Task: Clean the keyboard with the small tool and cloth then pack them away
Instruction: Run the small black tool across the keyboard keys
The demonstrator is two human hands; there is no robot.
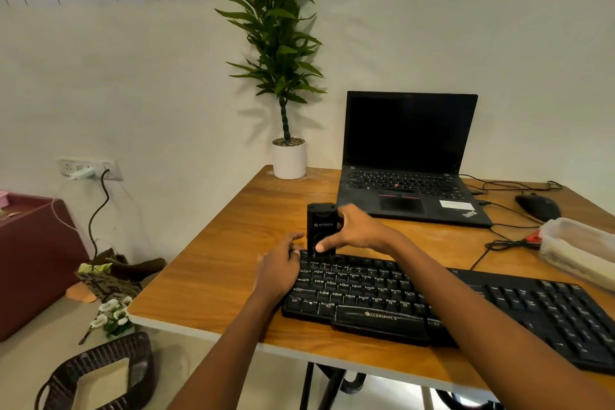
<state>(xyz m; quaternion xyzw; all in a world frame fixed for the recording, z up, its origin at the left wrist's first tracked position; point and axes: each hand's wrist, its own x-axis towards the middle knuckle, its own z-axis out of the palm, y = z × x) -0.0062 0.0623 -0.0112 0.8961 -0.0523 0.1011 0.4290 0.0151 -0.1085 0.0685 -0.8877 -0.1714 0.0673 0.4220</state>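
Note:
A black keyboard [432,303] lies across the wooden table [233,260]. A small black upright tool [320,226] stands on the keyboard's far left corner. My right hand [357,230] grips the tool from the right side, thumb on its lower front. My left hand [283,266] rests on the keyboard's left end, fingers curled around that edge. No cloth is visible.
An open black laptop [409,160] sits behind the keyboard, a potted plant [289,156] to its left. A black mouse [537,206] with cables and a clear plastic box [579,250] lie at the right. A dark woven basket [100,373] sits below at the left.

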